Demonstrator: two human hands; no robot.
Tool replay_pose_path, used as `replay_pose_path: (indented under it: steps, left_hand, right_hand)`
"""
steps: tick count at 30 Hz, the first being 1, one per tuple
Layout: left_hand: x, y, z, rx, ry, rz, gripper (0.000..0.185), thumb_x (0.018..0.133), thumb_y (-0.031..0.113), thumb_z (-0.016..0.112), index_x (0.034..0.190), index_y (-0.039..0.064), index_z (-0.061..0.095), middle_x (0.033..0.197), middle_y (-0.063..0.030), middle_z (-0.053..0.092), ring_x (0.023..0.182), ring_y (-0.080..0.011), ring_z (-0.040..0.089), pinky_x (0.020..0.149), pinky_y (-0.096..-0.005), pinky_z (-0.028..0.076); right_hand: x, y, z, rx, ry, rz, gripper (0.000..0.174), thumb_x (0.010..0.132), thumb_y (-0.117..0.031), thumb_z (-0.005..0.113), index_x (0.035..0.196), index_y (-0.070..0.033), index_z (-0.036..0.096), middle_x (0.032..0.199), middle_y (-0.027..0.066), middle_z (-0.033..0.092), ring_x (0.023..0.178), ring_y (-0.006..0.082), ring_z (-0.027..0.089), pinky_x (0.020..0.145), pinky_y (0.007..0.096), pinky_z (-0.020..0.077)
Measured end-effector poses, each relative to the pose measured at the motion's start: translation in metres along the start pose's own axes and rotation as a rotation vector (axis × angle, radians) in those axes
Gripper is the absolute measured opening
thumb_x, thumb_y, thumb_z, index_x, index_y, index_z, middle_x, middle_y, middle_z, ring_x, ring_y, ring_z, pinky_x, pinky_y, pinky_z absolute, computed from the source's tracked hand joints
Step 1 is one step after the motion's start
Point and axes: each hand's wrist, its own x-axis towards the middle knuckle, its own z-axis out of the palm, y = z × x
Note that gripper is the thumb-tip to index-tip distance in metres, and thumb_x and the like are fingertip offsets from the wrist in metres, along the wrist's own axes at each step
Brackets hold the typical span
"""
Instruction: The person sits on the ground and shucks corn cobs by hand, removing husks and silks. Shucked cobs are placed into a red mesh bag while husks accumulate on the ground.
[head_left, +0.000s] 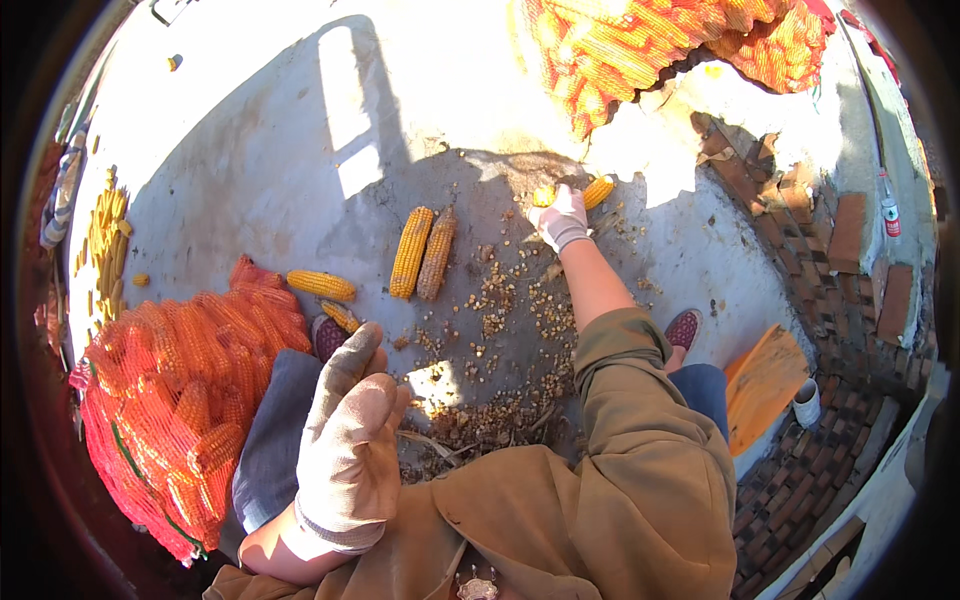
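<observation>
My right hand (564, 219), in a pale work glove, reaches down to the ground, its fingers around a yellow corn cob (544, 196) that they partly hide. Another yellow cob (598, 193) touches or lies just beyond the fingers on the right. My left hand (351, 442), in a soiled glove, is raised near my lap with nothing in it, its thumb apart from the fingers. Ahead of it two cobs lie side by side, a full yellow one (411, 253) and a duller brownish one (437, 255). Two more yellow cobs (321, 285) (341, 316) rest by my left shoe.
A red mesh sack of corn cobs (187, 397) stands against my left leg. More mesh sacks (630, 52) lie ahead. Loose kernels (495, 307) litter the concrete between my feet. Right are an orange board (769, 382), a white cup (807, 405), bricks (847, 232) and a bottle (889, 206).
</observation>
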Motion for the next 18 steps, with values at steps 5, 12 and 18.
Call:
replay_pose_path:
  steps: [5, 12, 18]
  left_hand:
    - [0.006, -0.012, -0.003, -0.051, -0.018, -0.002, 0.047, 0.090, 0.018, 0.066, 0.134, 0.013, 0.054, 0.126, 0.0032, 0.058, 0.118, -0.0120, 0.049, 0.104, -0.0428, 0.032]
    - [0.010, -0.032, 0.009, 0.105, -0.118, 0.048, 0.075, 0.083, 0.010, 0.073, 0.146, 0.001, 0.034, 0.125, -0.0118, 0.052, 0.115, -0.0184, 0.051, 0.104, -0.0329, 0.037]
    - [-0.004, -0.031, 0.034, 0.125, -0.515, 0.034, 0.084, 0.079, 0.019, 0.081, 0.143, 0.002, 0.030, 0.109, -0.0111, 0.056, 0.082, -0.0149, 0.054, 0.063, -0.0259, 0.045]
  right_hand:
    - [-0.032, 0.014, -0.031, 1.726, -0.585, 0.188, 0.023, 0.090, -0.015, 0.059, 0.109, -0.003, 0.064, 0.094, 0.0098, 0.069, 0.077, 0.0191, 0.066, 0.053, 0.0241, 0.0477]
    - [-0.160, -0.076, -0.176, 1.467, -0.651, -0.177, 0.028, 0.086, -0.014, 0.063, 0.110, 0.001, 0.062, 0.093, 0.0130, 0.068, 0.087, 0.0271, 0.069, 0.079, 0.0376, 0.0576]
    - [-0.220, -0.096, -0.222, 0.248, 0.207, -1.224, 0.025, 0.093, -0.013, 0.057, 0.114, -0.001, 0.062, 0.113, 0.0111, 0.066, 0.097, 0.0209, 0.065, 0.091, 0.0298, 0.0512]
